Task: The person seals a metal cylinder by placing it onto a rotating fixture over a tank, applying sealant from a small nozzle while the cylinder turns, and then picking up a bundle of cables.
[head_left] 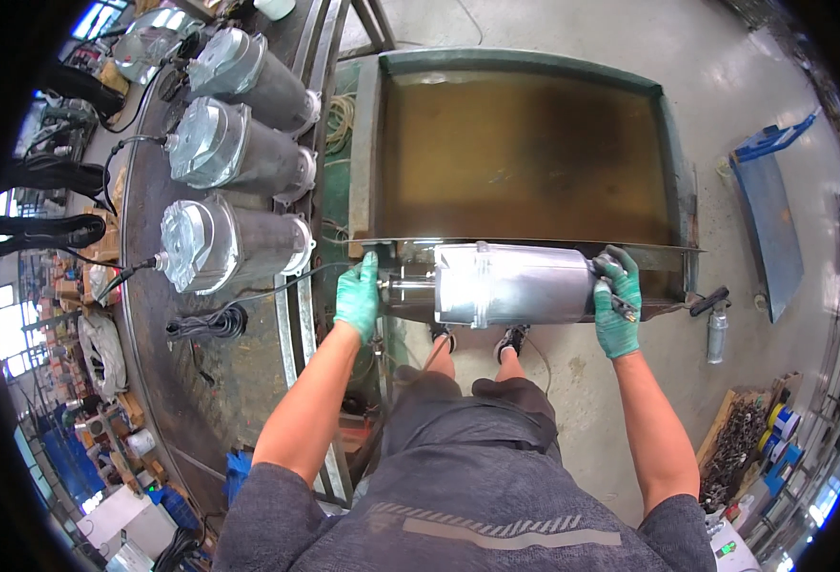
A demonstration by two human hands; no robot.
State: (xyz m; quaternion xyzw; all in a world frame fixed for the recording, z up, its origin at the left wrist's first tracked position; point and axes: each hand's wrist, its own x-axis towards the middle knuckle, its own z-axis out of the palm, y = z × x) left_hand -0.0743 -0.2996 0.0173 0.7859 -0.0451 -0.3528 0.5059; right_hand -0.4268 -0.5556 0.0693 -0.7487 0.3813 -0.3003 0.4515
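Observation:
A silver motor-like metal cylinder [525, 284] lies level across the front of a tank, in front of me. A thin bright shaft [408, 283] sticks out of its left end. My left hand [357, 296], in a green glove, is closed at the tip of that shaft, its thumb pointing up. At the cylinder's right end, my gloved right hand [617, 303] has its fingers curled around the end fitting. A short dark cable end [624, 308] shows against the right palm. The cylinder's underside is hidden.
The green-rimmed tank [525, 62] holds brownish liquid. Three similar cylinders [239, 243] with cables lie on the dark bench [248, 381] to my left, near a coiled black cable [208, 322]. Rightward stand a blue cart [768, 229] and a small metal cylinder [717, 336] on the floor.

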